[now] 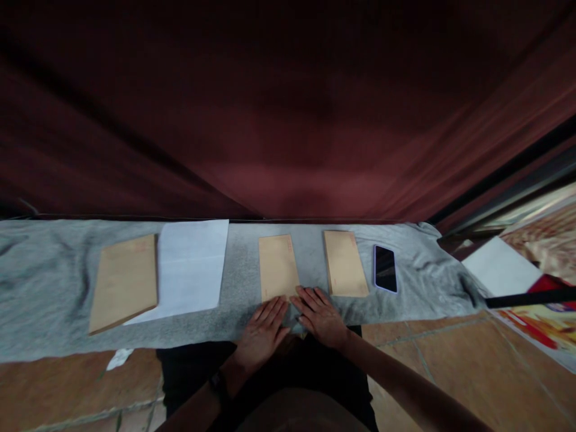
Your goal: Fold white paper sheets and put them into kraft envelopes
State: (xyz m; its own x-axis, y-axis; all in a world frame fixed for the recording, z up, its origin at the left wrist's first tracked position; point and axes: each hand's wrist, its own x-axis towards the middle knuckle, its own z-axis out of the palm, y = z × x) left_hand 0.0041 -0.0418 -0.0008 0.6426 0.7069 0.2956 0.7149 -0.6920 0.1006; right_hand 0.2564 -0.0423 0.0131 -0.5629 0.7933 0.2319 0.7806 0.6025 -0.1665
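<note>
My left hand point(262, 330) and my right hand point(318, 314) lie flat, fingers stretched out, side by side on the near edge of a grey cloth point(54, 282). Their fingertips touch the near end of a narrow brown envelope point(278, 266) in the middle. A second narrow brown envelope point(344, 263) lies just right of it. At the left a larger brown envelope point(123, 282) rests beside a white sheet of paper point(191, 267). Neither hand holds anything.
A black phone point(386, 268) lies on the cloth right of the envelopes. A dark red curtain point(288, 120) hangs behind. Tiled floor point(450, 360) shows on the right, with a white sheet point(499, 267), colourful printed material point(546, 324) and a black bar point(531, 298).
</note>
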